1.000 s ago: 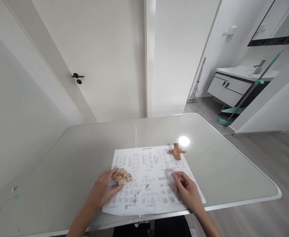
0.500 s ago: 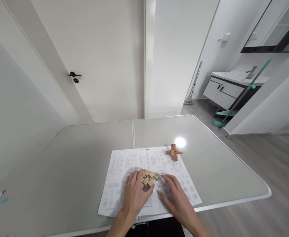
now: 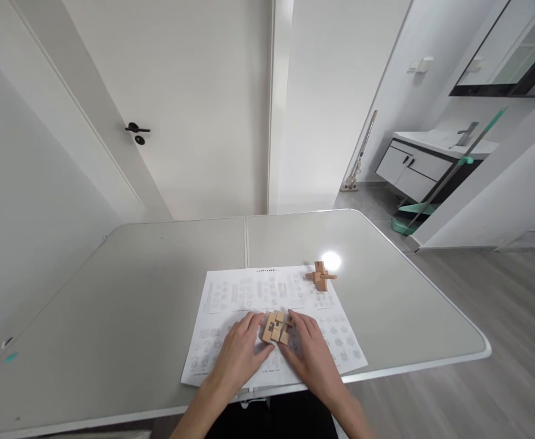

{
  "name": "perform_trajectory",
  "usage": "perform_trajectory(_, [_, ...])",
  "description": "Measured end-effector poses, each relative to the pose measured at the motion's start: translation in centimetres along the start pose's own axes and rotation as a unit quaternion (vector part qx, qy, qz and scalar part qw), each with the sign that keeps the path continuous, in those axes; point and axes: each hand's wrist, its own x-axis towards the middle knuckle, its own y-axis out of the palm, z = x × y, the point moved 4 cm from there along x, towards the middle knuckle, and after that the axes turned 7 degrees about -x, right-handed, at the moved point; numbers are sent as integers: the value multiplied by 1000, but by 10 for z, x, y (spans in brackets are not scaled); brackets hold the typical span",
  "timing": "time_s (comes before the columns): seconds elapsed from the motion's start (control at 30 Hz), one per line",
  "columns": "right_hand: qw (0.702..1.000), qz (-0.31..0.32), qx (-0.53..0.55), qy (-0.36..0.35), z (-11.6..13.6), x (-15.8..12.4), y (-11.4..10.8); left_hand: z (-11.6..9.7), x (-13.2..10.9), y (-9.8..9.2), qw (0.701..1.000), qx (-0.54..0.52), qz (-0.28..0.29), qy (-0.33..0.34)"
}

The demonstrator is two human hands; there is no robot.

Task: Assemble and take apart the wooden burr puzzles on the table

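Note:
Several light wooden puzzle pieces (image 3: 275, 327), notched and lying side by side, rest on a printed paper sheet (image 3: 231, 308). My left hand (image 3: 240, 349) curves around their left side, its fingertips at the far end and its thumb at the near end. On the opposite side, my right hand (image 3: 311, 349) holds the rightmost piece between fingers and thumb; a dark mark shows on that piece. The exact contact under the left fingertips is hard to see. Beyond the right hand, an interlocked brown wooden puzzle (image 3: 321, 277) sits on the sheet's far right corner.
The sheet lies on a grey folding table (image 3: 125, 317) with a pale rim and a centre seam. A door (image 3: 194, 110) stands behind it. At the right are a washbasin cabinet (image 3: 409, 167), a mop (image 3: 361, 152) and a green dustpan (image 3: 404, 225).
My right hand has moved left onto the pieces. The pieces have turned from a slanted, staggered layout to a straighter, more upright row. The brown puzzle stays on the sheet's corner.

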Motion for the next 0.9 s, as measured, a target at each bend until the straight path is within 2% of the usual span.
perform_trajectory(0.13, [1000,9,-4,-10,-5,-1,-4,4,0,-2,1000,16,-22,14])
perform_trajectory(0.3, [999,33,-12,25,-17,-7,-12,12,7,-5,998,-19,-47,-22])
perform_trajectory(0.43, [996,90,1,20,-24,-7,-23,20,15,-13,993,-88,-60,-48])
perform_trajectory(0.57, [986,161,7,-31,-27,-1,-35,22,12,-26,984,-154,-48,-73])
perform_trajectory(0.67, [979,193,-15,-69,-27,6,-36,12,6,-35,959,-268,-18,-94])
perform_trajectory(0.77, [978,184,-43,-85,-24,14,-33,0,0,-41,916,-383,-2,-119])
perform_trajectory(0.9, [981,165,-59,-83,-20,23,-31,-7,-4,-46,894,-429,4,-129])
